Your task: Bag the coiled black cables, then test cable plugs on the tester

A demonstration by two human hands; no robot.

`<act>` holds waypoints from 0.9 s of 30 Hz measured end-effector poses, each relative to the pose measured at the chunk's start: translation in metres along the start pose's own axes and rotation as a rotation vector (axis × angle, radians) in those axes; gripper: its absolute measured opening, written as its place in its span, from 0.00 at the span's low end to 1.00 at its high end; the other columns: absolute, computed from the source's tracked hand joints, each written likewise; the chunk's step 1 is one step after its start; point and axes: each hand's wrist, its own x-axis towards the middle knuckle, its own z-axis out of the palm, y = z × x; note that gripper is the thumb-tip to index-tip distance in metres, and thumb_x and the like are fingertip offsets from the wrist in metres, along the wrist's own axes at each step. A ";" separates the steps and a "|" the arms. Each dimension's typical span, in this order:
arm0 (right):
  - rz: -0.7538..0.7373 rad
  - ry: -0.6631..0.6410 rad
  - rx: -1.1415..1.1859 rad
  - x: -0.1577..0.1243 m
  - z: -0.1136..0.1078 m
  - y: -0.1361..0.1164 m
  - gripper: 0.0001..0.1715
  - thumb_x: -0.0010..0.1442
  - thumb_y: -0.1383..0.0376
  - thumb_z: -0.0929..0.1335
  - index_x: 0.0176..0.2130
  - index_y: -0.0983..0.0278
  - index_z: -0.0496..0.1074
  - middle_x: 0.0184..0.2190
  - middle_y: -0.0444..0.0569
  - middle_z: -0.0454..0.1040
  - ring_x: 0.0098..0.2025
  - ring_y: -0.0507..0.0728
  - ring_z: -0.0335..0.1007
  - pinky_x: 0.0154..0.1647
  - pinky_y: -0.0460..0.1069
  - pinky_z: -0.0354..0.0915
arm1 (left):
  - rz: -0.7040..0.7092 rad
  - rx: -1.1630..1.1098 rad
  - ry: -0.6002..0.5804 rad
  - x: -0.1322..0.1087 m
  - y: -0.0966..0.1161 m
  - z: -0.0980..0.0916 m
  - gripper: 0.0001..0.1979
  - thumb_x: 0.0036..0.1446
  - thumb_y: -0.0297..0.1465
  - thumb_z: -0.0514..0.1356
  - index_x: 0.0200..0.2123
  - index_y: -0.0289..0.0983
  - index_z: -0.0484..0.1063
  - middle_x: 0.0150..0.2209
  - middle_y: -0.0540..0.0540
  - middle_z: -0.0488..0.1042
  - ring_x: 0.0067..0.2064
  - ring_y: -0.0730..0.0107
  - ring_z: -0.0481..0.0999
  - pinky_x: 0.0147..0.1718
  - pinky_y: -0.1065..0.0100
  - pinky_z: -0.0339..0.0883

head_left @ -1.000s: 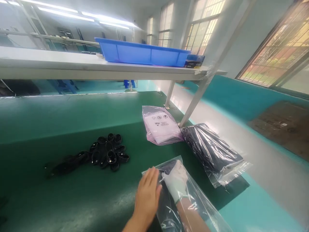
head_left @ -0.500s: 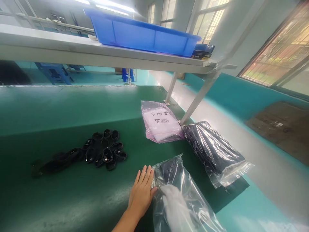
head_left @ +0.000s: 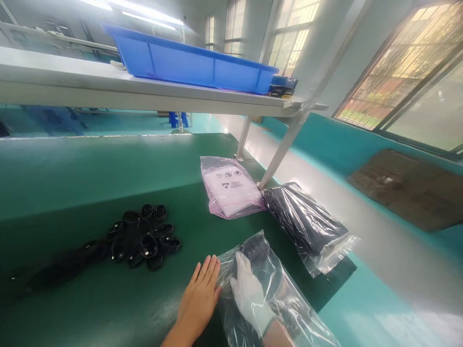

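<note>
A clear plastic bag [head_left: 285, 294] with dark contents lies on the green mat [head_left: 90, 183] near the front edge. My right hand [head_left: 249, 294], in a white glove, is inside the bag with its fingers stretched out flat. My left hand [head_left: 198, 299], bare, lies flat on the mat against the bag's left edge, fingers together and extended. A pile of black coiled cables [head_left: 141, 238] sits to the left of my hands.
A pink bag of white sheets [head_left: 229, 190] and a filled clear bag of dark items [head_left: 307, 224] lie behind. A white shelf [head_left: 108, 91] overhead carries a blue tray [head_left: 191, 65]. Its slanted support [head_left: 278, 149] stands near the bags. The mat ends at the right.
My gloved right hand went deeper into the bag, drew back, then pushed forward again. My left hand slid off the bag's top to rest at its left edge. The camera shifted right.
</note>
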 end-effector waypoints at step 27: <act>0.137 0.008 -0.089 -0.011 -0.016 0.037 0.30 0.57 0.66 0.60 0.59 0.63 0.59 0.58 0.55 0.62 0.59 0.63 0.59 0.57 0.57 0.58 | -0.026 -0.023 -0.178 0.022 -0.010 -0.020 0.26 0.62 0.32 0.46 0.63 0.43 0.46 0.64 0.48 0.52 0.64 0.61 0.50 0.58 0.54 0.55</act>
